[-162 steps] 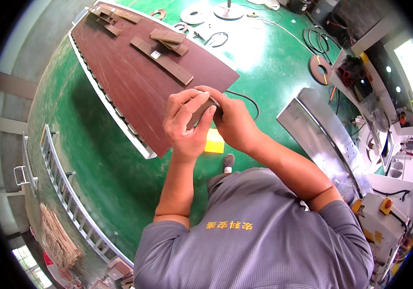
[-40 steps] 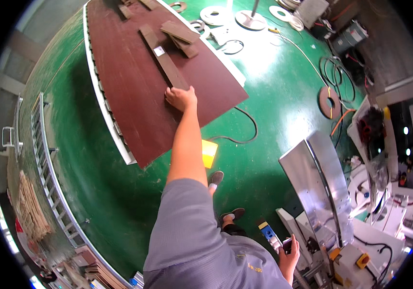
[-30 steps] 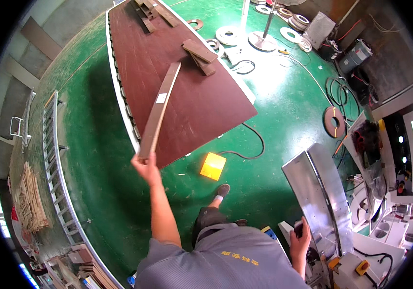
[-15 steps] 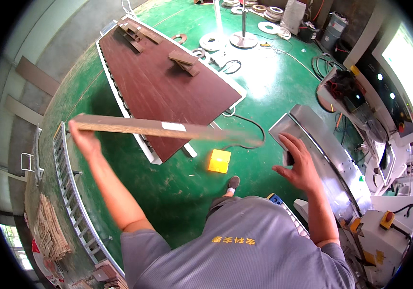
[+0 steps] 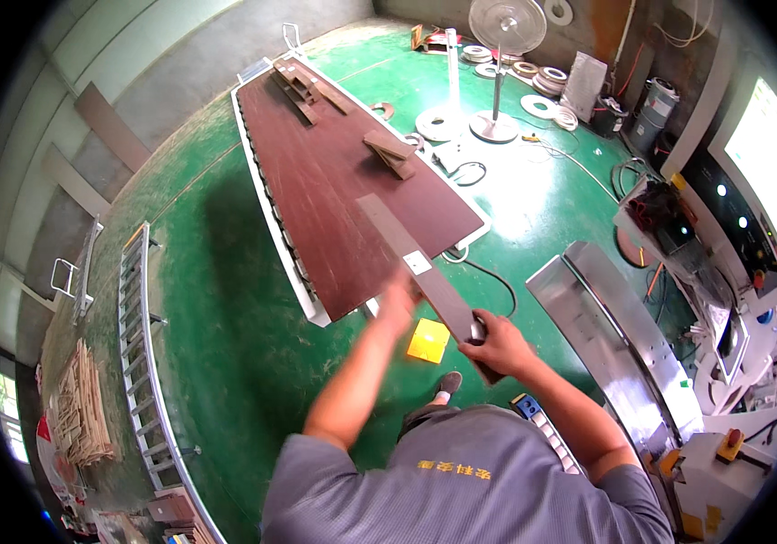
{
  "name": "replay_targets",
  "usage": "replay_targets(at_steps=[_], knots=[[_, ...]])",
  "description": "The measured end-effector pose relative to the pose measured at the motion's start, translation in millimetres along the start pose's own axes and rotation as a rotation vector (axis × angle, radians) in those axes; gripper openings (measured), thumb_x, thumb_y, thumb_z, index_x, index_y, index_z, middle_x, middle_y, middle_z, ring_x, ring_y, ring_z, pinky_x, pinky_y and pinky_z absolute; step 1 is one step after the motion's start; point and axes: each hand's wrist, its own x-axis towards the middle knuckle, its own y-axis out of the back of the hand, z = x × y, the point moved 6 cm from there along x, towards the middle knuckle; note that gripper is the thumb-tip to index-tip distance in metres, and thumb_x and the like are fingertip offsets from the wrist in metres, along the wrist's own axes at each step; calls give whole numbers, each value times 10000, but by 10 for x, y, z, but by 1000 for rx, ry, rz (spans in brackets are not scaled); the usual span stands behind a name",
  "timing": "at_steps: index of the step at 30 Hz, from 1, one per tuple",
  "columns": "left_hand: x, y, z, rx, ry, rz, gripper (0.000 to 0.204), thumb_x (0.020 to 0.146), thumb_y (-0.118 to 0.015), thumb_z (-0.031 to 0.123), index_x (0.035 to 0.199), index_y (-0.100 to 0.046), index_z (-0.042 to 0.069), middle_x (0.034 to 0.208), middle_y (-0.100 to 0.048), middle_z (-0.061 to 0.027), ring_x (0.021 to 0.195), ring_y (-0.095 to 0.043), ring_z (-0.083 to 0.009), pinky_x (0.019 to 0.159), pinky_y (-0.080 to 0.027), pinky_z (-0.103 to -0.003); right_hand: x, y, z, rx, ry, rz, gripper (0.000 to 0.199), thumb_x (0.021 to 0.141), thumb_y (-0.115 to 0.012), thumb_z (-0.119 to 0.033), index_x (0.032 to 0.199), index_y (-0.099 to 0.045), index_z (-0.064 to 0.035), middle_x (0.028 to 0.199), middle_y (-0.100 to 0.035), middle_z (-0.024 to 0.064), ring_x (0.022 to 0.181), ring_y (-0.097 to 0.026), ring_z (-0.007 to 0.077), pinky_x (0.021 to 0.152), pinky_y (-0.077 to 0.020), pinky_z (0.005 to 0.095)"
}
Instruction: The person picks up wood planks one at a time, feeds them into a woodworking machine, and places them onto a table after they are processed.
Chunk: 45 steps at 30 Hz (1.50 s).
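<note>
A long narrow brown board [image 5: 443, 295] with a white label [image 5: 416, 263] slants in front of me, its far end above the dark red tabletop [image 5: 316, 218]. My right hand [image 5: 500, 343] is closed around the board close to its near end, thumb across the top. Beside the board's left edge, just below the label, is my left hand [image 5: 397, 304]. Motion smears its fingers, so whether they touch the board cannot be made out.
Short brown strips [image 5: 390, 152] lie on the tabletop. A yellow block [image 5: 428, 341] sits on the green floor by my foot. To the right stands a metal machine bed [image 5: 601, 317]; a roller conveyor frame [image 5: 139, 363] runs along the left. A fan stand [image 5: 494, 127] stands beyond.
The board has swung from lying crosswise to pointing away from me. My right hand, empty before, has taken hold of it. My left hand has left its far-left end and moved right.
</note>
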Motion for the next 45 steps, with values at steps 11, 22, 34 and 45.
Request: replay_targets(at_steps=[11,22,34,45], knots=[[-1466,317,-524,-280,152,92,395,963,-603,180,1320,-547,20,1255,-650,-139,1124,-641,-249,969,-515,-412,487,-1107,91,224,219,-200,851,852,-741,-449,1455,-388,37,1308,-557,324,1149,-605,408,979,-489,429],[-2266,426,2025,1054,-650,701,628,830,-701,-69,1410,-492,52,1071,-738,-144,939,-719,-190,781,-581,-334,549,-386,77,1542,-462,-85,397,973,-663,-266,1241,-481,-35,959,-510,85,622,-500,133,542,-448,268],[-1447,-1149,2069,939,-1457,36,346,745,-857,27,1045,-686,50,989,-692,-94,859,-680,-263,730,-562,-350,398,403,-1573,572,775,376,674,850,-498,134,1486,-429,-77,1338,-571,227,1204,-592,406,996,-499,427],[-1262,-1217,1984,850,-1289,-27,343,738,-829,32,1066,-751,88,1025,-653,-48,893,-633,-215,753,-517,-332,431,544,-1568,627,641,365,546,855,-532,142,1366,-533,-52,971,-697,181,818,-721,315,726,-569,390]])
